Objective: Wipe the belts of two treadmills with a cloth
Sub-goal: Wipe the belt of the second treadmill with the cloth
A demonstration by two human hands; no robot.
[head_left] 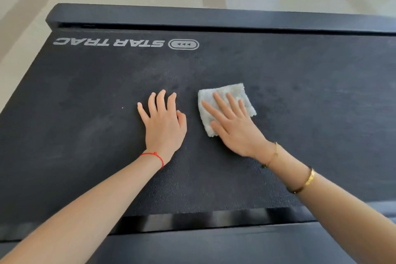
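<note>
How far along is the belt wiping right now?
In hand: the right hand presses the folded cloth flat on the treadmill belt mid-belt, while the left hand rests beside it. Done: cannot tell; the belt looks mottled around the cloth. Left: the rest of this belt; no second treadmill is in view.

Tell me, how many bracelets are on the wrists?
3: a red string bracelet on the left wrist; a thin gold bracelet and a wider gold bangle on the right forearm.
</note>
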